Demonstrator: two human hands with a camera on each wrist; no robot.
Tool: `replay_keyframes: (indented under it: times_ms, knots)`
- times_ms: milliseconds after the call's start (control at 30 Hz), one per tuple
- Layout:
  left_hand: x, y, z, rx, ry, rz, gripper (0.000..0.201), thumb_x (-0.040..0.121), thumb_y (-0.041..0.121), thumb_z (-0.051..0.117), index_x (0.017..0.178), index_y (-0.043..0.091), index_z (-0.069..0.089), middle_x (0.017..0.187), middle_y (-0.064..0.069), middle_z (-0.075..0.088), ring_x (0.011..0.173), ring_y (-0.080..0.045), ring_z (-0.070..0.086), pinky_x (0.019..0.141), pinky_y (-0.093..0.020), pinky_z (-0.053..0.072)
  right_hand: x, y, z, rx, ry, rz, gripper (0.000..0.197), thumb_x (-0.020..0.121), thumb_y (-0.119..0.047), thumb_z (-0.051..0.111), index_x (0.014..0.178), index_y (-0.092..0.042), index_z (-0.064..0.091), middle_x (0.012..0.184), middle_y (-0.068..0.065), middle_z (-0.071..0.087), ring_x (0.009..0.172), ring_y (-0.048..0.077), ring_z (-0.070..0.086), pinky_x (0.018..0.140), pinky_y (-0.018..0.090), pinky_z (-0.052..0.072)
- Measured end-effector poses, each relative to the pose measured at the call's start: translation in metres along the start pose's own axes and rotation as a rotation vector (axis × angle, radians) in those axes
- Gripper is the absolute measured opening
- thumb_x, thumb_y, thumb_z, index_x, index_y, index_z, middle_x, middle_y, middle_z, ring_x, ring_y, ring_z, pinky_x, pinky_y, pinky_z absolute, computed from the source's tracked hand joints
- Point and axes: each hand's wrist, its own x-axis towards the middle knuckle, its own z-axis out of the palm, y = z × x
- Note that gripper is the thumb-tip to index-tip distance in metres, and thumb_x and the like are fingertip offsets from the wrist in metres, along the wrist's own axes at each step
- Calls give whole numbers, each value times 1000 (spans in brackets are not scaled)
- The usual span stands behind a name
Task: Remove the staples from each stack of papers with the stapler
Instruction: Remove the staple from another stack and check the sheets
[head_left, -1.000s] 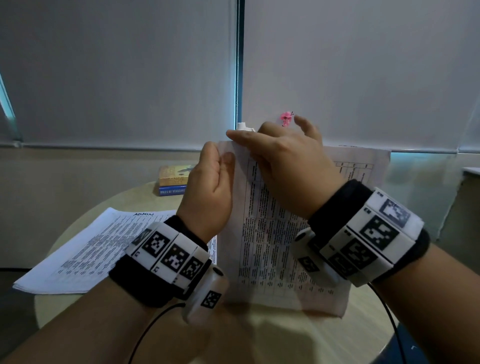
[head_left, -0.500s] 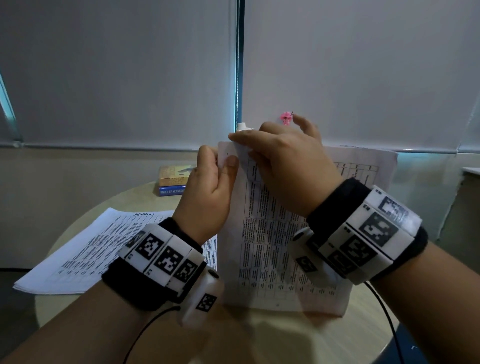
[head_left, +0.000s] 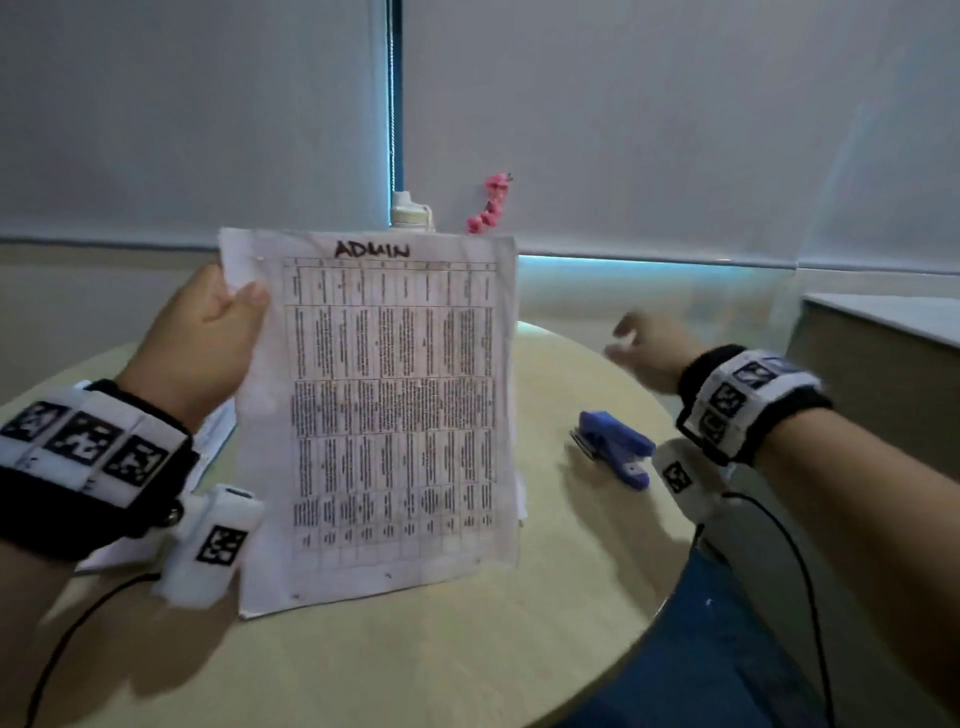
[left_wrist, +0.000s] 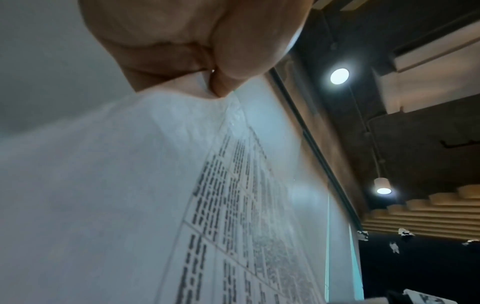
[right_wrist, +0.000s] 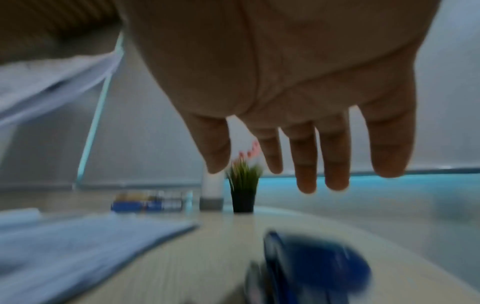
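Grey roller blinds hang behind a round, light wooden table (head_left: 561, 649). To the left of the stapler, far across the table, the left hand (head_left: 200, 338) holds a stack of papers (head_left: 384, 415) upright, with the lower edge close to the table top. The thumb and the fingers pinch its upper left corner, as the left wrist view also shows (left_wrist: 197, 51). On the top sheet the word ADMIN is written by hand above a printed grid of text. Another stack of papers (right_wrist: 78, 246) lies flat on the table, still further left of the stapler, partly hidden behind the left wrist. Behind the held stack a white bottle (head_left: 410, 210) and a small potted plant with pink flowers (right_wrist: 244, 185) stand near the blinds. The blue stapler (head_left: 615, 452) lies on the table, right of the held stack and apart from it. Just right of the stapler and above it, the right hand (head_left: 647, 351) hovers with the fingers (right_wrist: 306, 160) spread and holding nothing; it does not touch the stapler.
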Motion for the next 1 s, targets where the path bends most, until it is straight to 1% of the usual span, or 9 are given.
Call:
replay_keyframes:
  times_ms: [67,167,333,467,567,633,700,867,1000]
  knots:
    - [2,-9,-1,45,2,-32,32,89,46,46,103,21,62,101,-9,69,97,-34,65,93,-57,48,6,8,36,-288,-292,29,53,92,-44,50,129,-6,47,131,16,53,118,31,51,97,34,40]
    - [3,-20,2,106,-2,-51,49,77,60,45,105,23,59,104,-15,68,98,-40,64,88,-63,48,12,11,62,-446,-395,38,45,92,-46,45,105,-6,59,110,16,61,101,30,57,84,32,42]
    - [-4,-10,16,52,-34,-77,20,96,30,46,107,17,56,106,-11,67,100,-33,64,92,-54,49,20,25,69,-481,-410,70,26,84,-37,54,67,-18,54,83,5,61,79,25,62,80,32,52]
    - [-3,-18,22,66,-56,-111,23,95,36,46,104,18,57,107,-9,67,99,-30,65,91,-54,50,18,26,39,-4,-209,94,18,79,-19,65,66,-14,53,74,13,63,74,30,63,67,28,49]
    - [-2,-22,28,44,-91,-128,33,88,43,46,108,19,57,107,-7,68,99,-28,66,90,-55,51,2,-2,-8,757,-3,58,18,81,-13,65,96,-6,58,79,17,61,70,27,57,58,26,44]
    - [-4,-15,37,41,-121,-111,25,98,30,44,112,13,55,108,-7,67,100,-26,66,89,-53,52,-8,-39,-37,1103,7,-114,21,81,-21,63,95,-5,58,68,18,64,67,30,58,54,26,44]
    - [-6,-8,46,38,-144,-113,22,101,24,41,114,11,54,109,-9,67,100,-26,65,89,-52,52,-14,-87,-52,1204,8,-247,24,84,-28,61,90,-5,57,49,6,61,60,29,58,50,23,44]
    - [-14,2,55,-29,-166,-35,33,89,42,48,106,15,56,106,-18,66,99,-37,63,88,-58,50,-30,-184,-38,1312,115,-311,19,86,-26,62,71,-17,56,49,-9,59,39,4,56,46,18,48]
    - [-20,7,54,-57,-205,-1,59,79,55,47,110,6,52,111,-28,60,101,-43,59,84,-63,48,-31,-210,-18,1260,252,-359,19,85,-39,61,80,-21,57,66,-10,61,57,4,61,65,26,54]
